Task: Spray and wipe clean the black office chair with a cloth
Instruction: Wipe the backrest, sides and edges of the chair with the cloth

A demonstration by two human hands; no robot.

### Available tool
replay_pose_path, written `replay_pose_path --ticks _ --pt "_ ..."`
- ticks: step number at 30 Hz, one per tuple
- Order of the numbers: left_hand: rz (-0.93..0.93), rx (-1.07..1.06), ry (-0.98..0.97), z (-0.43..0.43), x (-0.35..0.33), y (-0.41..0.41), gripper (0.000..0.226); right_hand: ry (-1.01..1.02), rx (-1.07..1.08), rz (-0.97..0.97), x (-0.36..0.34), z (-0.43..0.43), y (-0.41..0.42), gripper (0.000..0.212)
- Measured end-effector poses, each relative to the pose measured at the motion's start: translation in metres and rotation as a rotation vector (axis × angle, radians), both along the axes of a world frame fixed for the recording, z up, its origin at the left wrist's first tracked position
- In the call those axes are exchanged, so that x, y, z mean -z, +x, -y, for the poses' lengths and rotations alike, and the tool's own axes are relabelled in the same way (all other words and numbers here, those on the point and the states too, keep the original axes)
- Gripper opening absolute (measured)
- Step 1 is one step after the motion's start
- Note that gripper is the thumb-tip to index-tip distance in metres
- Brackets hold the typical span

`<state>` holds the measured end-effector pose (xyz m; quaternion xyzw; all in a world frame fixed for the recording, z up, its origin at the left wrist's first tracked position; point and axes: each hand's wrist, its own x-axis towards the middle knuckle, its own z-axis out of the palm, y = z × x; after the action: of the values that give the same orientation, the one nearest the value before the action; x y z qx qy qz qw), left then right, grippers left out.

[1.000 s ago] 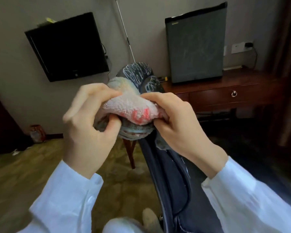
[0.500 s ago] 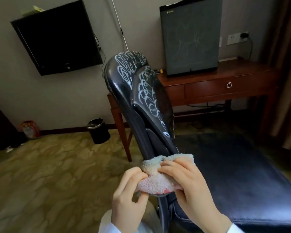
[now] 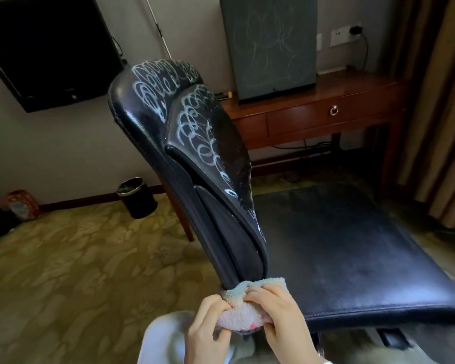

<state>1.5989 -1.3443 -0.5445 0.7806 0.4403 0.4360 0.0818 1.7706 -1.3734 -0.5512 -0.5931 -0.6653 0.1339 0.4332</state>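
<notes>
The black office chair [image 3: 352, 248] fills the middle of the view, its backrest [image 3: 184, 143] seen edge-on and covered near the top with pale scribbled loops. A fluffy pink and pale blue cloth [image 3: 243, 308] is wrapped round the bottom edge of the backrest, where it meets the seat. My left hand [image 3: 208, 334] pinches the cloth from the left and my right hand [image 3: 281, 319] grips it from the right, fingers curled over its top. No spray bottle is in view.
A wooden desk [image 3: 326, 114] with a ring-pull drawer stands behind the chair and carries a dark scribbled panel [image 3: 271, 40]. A wall-mounted TV [image 3: 45, 48] hangs at the left. On the patterned carpet sit a small black bin [image 3: 137, 197] and a red package [image 3: 21, 204]. Curtains [image 3: 441, 106] hang at the right.
Both hands have slid the cloth from the top of the backrest down its edge to the bottom. The scribbled upper backrest, hidden behind the hands a second ago, now shows.
</notes>
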Motion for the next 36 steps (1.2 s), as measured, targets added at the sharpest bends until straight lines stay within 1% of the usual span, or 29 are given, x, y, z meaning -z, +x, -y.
replay_pose_path --ticks 3,4,7,8,10,12,13,15,17,18,20,23,25,28,32,36 --pt "-0.011 0.004 -0.047 -0.001 0.022 0.0 0.039 -0.031 0.018 -0.06 0.016 0.005 -0.004 0.044" --pt "-0.018 0.007 -0.062 0.001 0.027 0.001 0.036 -0.052 0.028 -0.074 0.022 0.005 -0.004 0.041" --pt "-0.058 0.034 -0.115 0.003 0.038 0.002 0.021 -0.137 0.025 -0.073 0.038 0.006 -0.005 0.043" --pt "-0.072 0.033 -0.109 0.0 0.044 0.003 0.02 -0.151 0.024 -0.049 0.041 0.007 -0.005 0.043" --pt "-0.103 -0.004 -0.107 -0.005 0.045 0.004 0.025 -0.166 -0.001 -0.019 0.043 0.007 -0.004 0.041" --pt "-0.074 -0.014 -0.086 -0.008 0.044 0.003 0.033 -0.182 -0.004 -0.001 0.04 0.009 -0.004 0.04" --pt "-0.073 -0.017 -0.077 -0.003 0.039 0.003 0.033 -0.182 0.009 -0.014 0.036 0.011 -0.003 0.039" --pt "-0.063 -0.008 0.022 0.008 0.019 0.003 0.029 -0.065 0.03 -0.021 0.019 0.016 -0.001 0.041" --pt "0.017 -0.021 0.145 0.023 -0.02 0.002 0.03 0.114 0.03 -0.035 -0.016 0.019 -0.003 0.044" --pt "0.058 -0.028 0.217 0.025 -0.042 0.004 0.028 0.221 0.031 -0.033 -0.04 0.02 -0.005 0.042" --pt "0.071 -0.038 0.377 0.024 -0.1 0.004 0.025 0.431 0.022 -0.005 -0.093 0.016 -0.011 0.038" --pt "0.027 -0.122 0.586 0.013 -0.184 0.0 0.028 0.61 -0.011 0.071 -0.169 -0.002 -0.018 0.035" --pt "-0.019 -0.144 0.652 -0.001 -0.212 -0.007 0.026 0.636 -0.015 0.106 -0.195 -0.018 -0.02 0.041" --pt "-0.013 -0.131 0.631 -0.016 -0.215 -0.008 0.023 0.612 -0.003 0.103 -0.196 -0.03 -0.02 0.044" --pt "0.034 -0.107 0.541 -0.014 -0.182 -0.001 0.024 0.594 0.011 0.108 -0.165 -0.028 -0.012 0.046" --pt "-0.013 -0.094 0.444 -0.003 -0.139 0.004 0.035 0.51 0.027 0.084 -0.124 -0.018 -0.001 0.044"
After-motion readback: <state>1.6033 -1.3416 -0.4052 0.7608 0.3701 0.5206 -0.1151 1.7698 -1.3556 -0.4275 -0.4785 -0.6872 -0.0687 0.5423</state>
